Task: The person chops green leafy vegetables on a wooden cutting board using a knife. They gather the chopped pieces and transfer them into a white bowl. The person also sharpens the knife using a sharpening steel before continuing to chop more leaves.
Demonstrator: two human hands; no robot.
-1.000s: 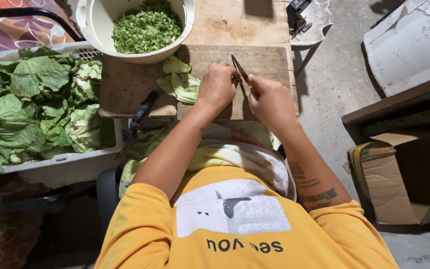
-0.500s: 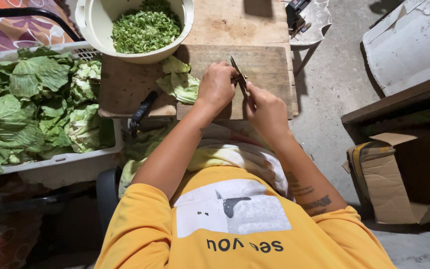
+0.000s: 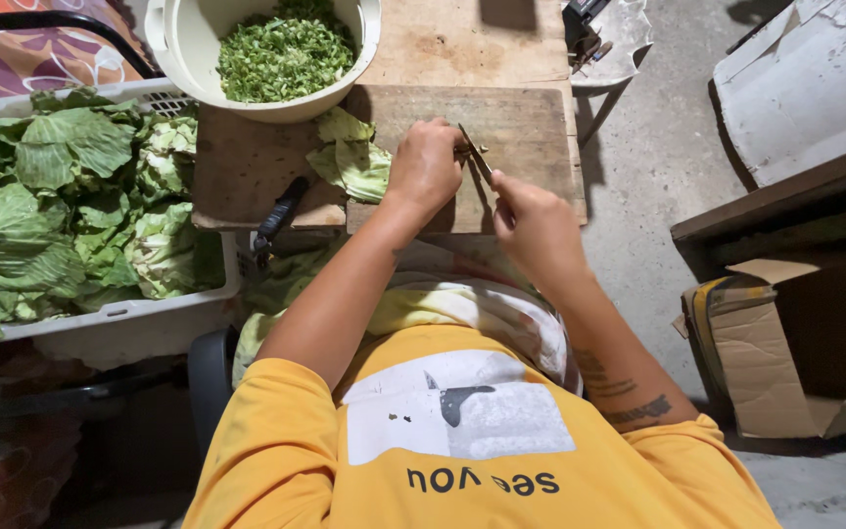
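the right hand is closed around a knife, blade angled onto the wooden cutting board. the left hand is curled, pressing something hidden. cabbage leaves lie beside it; farther off, a bowl of chopped greens.

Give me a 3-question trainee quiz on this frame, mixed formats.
1. True or false: the right hand holds the knife over the wooden cutting board.
2. Multiple choice: where are the finely chopped greens? A) in the white crate B) in the pale round bowl C) in the cardboard box
3. Fill in: the whole cabbage leaves fill the white ____ beside the board.

Key
1. True; the left hand rests on the board next to the blade.
2. B, the bowl at the board's far edge.
3. Crate.
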